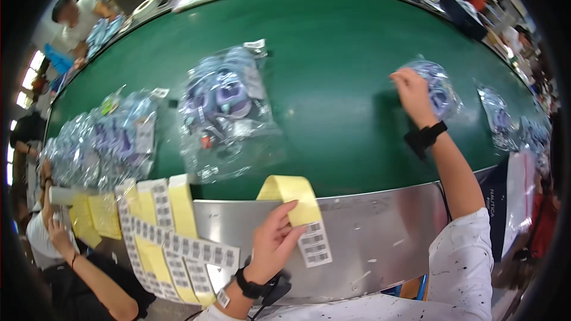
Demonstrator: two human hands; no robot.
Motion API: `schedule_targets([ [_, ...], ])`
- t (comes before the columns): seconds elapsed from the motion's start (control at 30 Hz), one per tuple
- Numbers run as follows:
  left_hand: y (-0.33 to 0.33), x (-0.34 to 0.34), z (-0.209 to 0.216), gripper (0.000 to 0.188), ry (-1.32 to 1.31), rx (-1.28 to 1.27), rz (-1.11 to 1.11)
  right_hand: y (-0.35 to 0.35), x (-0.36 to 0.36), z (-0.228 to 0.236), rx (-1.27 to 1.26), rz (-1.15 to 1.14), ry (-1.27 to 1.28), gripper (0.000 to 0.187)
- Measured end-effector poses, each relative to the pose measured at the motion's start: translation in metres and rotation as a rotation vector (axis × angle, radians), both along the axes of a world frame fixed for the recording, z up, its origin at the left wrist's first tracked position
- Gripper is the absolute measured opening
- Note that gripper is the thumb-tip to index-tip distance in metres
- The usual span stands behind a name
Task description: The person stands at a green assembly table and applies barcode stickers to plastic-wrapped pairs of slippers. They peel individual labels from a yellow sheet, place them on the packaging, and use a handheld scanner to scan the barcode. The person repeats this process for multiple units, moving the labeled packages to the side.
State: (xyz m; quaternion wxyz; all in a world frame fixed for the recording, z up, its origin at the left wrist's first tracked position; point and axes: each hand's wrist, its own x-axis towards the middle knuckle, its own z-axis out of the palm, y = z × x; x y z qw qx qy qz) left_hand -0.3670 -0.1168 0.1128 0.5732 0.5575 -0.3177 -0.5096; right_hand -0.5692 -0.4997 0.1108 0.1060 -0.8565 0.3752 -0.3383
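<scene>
My left hand pinches a label strip over the metal edge. The strip has yellow backing, curls over at the top, and carries white barcode labels on its lower end. Further off to the right, my right hand is raised at the left side of a clear plastic bag of lilac and pale blue items that look like shoes. Its fingertips are pressed together; I cannot make out what is between them, nor whether the hand touches the bag. A larger bag of similar items lies left of centre on the green surface.
The green belt-like surface has a metal edge in front. More bagged items lie left and right. Several label strips hang at the lower left beside a co-worker's arm. Another person stands far left.
</scene>
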Motion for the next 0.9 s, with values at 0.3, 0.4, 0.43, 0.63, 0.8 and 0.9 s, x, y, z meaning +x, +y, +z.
schedule_targets([
  [0.3,0.006,-0.004,-0.001,0.02,0.081,0.039,0.21,0.234,0.09,0.05,0.237,0.694,-0.034,0.014],
  [0.4,0.005,-0.004,-0.005,0.019,0.116,-0.011,0.236,0.246,0.071,0.046,0.342,0.627,-0.011,0.012],
  [0.43,0.006,-0.002,-0.006,0.018,0.112,-0.011,0.245,0.247,0.068,0.042,0.378,0.623,-0.036,0.012],
  [0.63,0.004,-0.005,-0.002,0.024,0.086,0.012,0.152,0.261,0.053,0.035,0.389,0.546,-0.047,0.012],
  [0.8,-0.003,-0.007,0.005,0.043,0.134,-0.052,0.09,0.259,0.054,0.057,0.248,0.586,-0.174,0.014],
  [0.9,0.001,-0.001,0.0,0.046,0.126,-0.004,0.063,0.223,0.062,0.09,0.337,0.462,-0.336,0.009],
])
